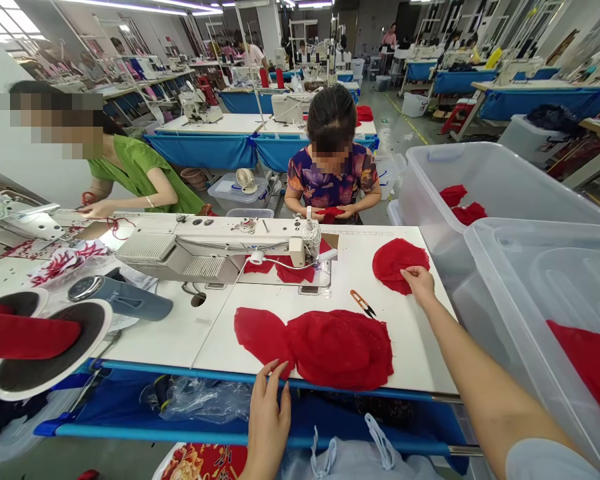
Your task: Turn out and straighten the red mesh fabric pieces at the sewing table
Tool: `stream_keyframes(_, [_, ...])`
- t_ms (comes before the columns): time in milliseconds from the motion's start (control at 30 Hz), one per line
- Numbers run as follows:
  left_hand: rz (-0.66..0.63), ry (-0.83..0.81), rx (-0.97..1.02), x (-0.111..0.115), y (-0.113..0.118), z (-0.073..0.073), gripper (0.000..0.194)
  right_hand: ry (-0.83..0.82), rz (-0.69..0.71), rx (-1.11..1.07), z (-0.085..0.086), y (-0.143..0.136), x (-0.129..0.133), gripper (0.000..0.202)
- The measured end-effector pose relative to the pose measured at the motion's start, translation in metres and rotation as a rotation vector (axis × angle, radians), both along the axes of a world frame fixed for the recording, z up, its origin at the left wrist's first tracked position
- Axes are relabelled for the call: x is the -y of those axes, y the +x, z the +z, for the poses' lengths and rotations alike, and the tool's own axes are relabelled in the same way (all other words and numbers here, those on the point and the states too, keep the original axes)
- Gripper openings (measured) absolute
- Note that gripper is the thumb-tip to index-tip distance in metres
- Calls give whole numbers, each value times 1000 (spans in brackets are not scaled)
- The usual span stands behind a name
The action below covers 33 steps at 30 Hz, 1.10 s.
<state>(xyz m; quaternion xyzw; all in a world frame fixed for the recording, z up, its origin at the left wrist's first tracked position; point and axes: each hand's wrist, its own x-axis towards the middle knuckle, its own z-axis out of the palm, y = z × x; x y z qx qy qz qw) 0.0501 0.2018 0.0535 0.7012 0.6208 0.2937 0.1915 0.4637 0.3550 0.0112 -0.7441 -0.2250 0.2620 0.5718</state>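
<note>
On the white sewing table, my right hand [420,283] pinches the edge of a round red fabric piece [394,261] that lies flat near the right corner. My left hand [271,407] is at the front edge with fingers stretched out, the tips at the lower edge of a larger spread of red fabric [343,350]. A thinner, smoother red part [260,333] joins this spread on the left. Thread snips [363,303] with orange handles lie between the two fabrics. Under the head of the sewing machine [230,243], more red cloth [296,272] is visible.
Clear plastic bins [510,175] with red pieces stand at the right. A grey-blue bottle [125,297] and a red thread cone [30,335] occupy the left. A blue cloth trough [180,400] hangs below the front edge. Two people work across the table.
</note>
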Motion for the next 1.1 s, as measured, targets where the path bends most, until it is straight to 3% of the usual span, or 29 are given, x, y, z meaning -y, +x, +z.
stream_keyframes(133, [12, -6, 16, 2, -3, 3, 33, 203, -116, -64, 33, -4, -12, 18])
stream_keyframes(333, [15, -59, 107, -1, 4, 9, 33, 555, -82, -95, 116, -27, -19, 25])
stream_keyframes(433, [-45, -64, 167, -7, 15, 20, 33, 642, 73, -131, 152, -59, 5, 29])
stream_keyframes(533, [-96, -74, 262, -18, 27, 35, 33, 652, 436, -332, 178, -90, 37, 28])
stream_keyframes(600, [-83, -85, 375, -27, 35, 44, 33, 615, 601, -482, 190, -107, 57, 30])
stream_keyframes(667, [-30, -158, 560, -35, 43, 52, 39, 578, 691, -654, 195, -122, 72, 34])
stream_keyframes(733, [15, -357, 838, -39, 51, 58, 55, 553, 731, -790, 194, -136, 81, 38])
stream_keyframes(800, [-58, -627, 1127, -38, 58, 62, 62, 542, 750, -851, 189, -149, 85, 39])
stream_keyframes(900, [-171, -936, 1460, -30, 64, 66, 51, 507, 734, -893, 173, -161, 87, 33])
stream_keyframes(1000, [-91, -1029, 1658, -22, 61, 66, 36, 456, 637, -983, 153, -165, 90, 21])
stream_keyframes(1100, [-26, -995, 1777, -23, 49, 66, 30, 327, 625, -985, 131, -166, 96, 14])
